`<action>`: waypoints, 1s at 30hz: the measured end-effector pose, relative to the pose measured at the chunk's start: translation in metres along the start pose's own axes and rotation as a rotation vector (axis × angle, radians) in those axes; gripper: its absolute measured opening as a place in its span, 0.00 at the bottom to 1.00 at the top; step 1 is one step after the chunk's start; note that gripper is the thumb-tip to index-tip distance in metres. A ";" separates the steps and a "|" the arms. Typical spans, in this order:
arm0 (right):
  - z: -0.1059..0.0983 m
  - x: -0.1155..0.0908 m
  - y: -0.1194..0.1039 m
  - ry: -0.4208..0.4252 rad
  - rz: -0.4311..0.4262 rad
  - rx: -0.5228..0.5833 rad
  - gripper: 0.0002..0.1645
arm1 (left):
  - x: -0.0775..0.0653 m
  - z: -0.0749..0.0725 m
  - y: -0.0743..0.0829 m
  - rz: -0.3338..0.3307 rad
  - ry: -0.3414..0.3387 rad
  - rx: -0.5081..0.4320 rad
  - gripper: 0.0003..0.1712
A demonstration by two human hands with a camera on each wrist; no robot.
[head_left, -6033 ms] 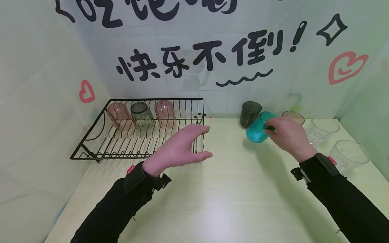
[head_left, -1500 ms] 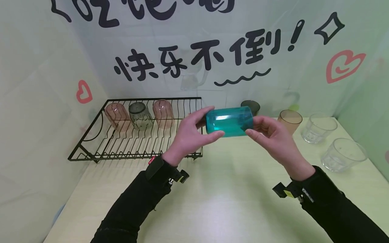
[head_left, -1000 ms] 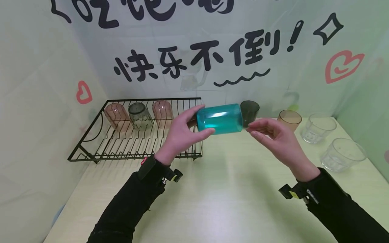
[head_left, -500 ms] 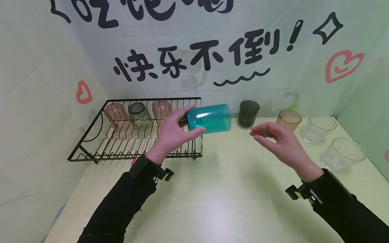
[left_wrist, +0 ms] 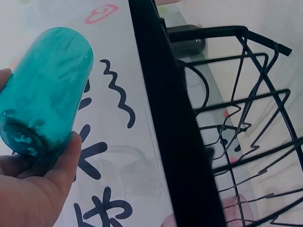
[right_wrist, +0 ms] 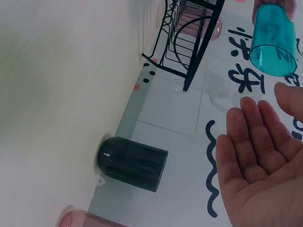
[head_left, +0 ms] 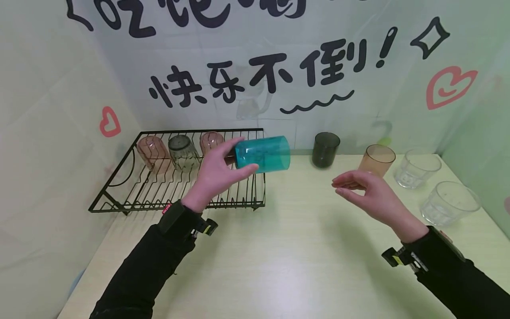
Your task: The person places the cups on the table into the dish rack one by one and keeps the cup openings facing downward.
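Carried the teal cup farther left since the earlier frame, and drew the right hand slightly right and down.
Now grasping the cup near its base in the left hand, thumb in front, fingers behind, tipped on its side with mouth pointing right, away from the grip. Holding nothing in the right hand, fingers relaxed, well apart to the grip's right. Seen around and left of the grip: a black wire rack with two pink glasses and a grey glass between. Right of the grip: an upright dark cup, then an amber cup and two clear glasses.
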State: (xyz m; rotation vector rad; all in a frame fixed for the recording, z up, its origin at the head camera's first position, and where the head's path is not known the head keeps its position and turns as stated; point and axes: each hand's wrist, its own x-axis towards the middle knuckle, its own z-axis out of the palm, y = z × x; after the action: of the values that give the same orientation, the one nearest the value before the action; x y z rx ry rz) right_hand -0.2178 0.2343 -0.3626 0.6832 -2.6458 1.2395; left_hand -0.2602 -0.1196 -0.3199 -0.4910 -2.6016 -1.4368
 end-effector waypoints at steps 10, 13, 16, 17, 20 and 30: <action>0.000 -0.008 0.010 -0.055 0.048 -0.081 0.11 | 0.007 -0.014 -0.007 0.003 0.004 0.071 0.44; 0.000 -0.010 0.011 -0.081 0.100 -0.101 0.11 | 0.009 -0.017 -0.008 0.002 0.009 0.107 0.43; 0.000 -0.012 0.013 -0.093 0.122 -0.115 0.11 | 0.009 -0.020 -0.009 -0.002 0.018 0.130 0.43; 0.001 -0.012 0.014 -0.096 0.122 -0.118 0.11 | 0.010 -0.021 -0.009 -0.001 0.019 0.129 0.43; 0.001 -0.015 0.017 -0.099 0.113 -0.119 0.11 | 0.012 -0.024 -0.012 -0.004 0.020 0.134 0.43; 0.003 -0.022 0.032 -0.115 0.108 -0.172 0.10 | 0.022 -0.035 -0.018 -0.050 -0.007 0.257 0.48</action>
State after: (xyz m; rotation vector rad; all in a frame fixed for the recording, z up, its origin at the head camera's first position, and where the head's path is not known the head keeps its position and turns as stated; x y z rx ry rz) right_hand -0.2122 0.2570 -0.3937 0.6089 -2.8765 1.0081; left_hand -0.2881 -0.1531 -0.3092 -0.4005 -2.7673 -1.0910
